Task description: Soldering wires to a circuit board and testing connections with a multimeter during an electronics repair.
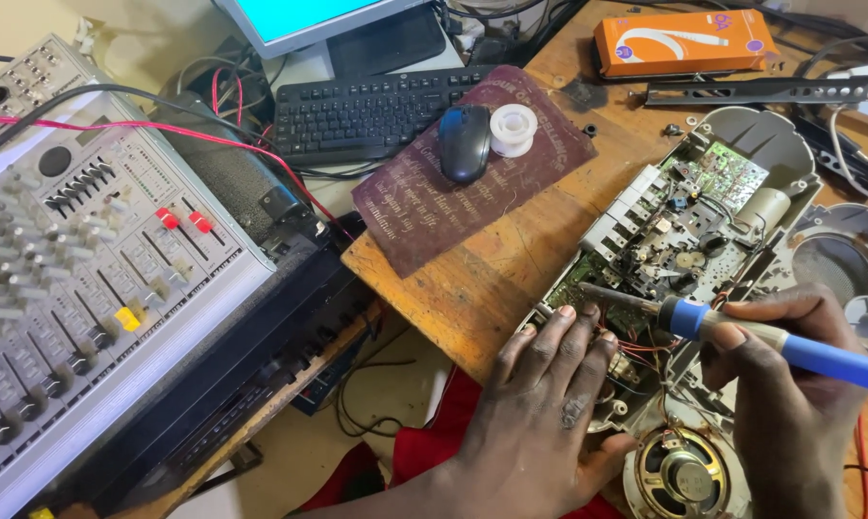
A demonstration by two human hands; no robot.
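Observation:
An opened grey cassette radio (pixel 741 144) lies on the wooden bench, its circuit boards and mechanism exposed. My right hand (pixel 789 384) grips a blue-handled soldering iron (pixel 741 332), whose metal tip points left onto the green board near the radio's lower left end. My left hand (pixel 544 404) rests flat on that end of the chassis, fingertips beside the iron's tip and some red wires. A small round loudspeaker (pixel 682 476) sits just below, between my two hands.
A grey audio mixer (pixel 78 250) fills the left. A black mouse (pixel 464 142) and a white solder spool (pixel 513 130) sit on a maroon pad. Behind are a black keyboard (pixel 366 115), a monitor, an orange box (pixel 684 40) and a black metal bracket (pixel 760 91).

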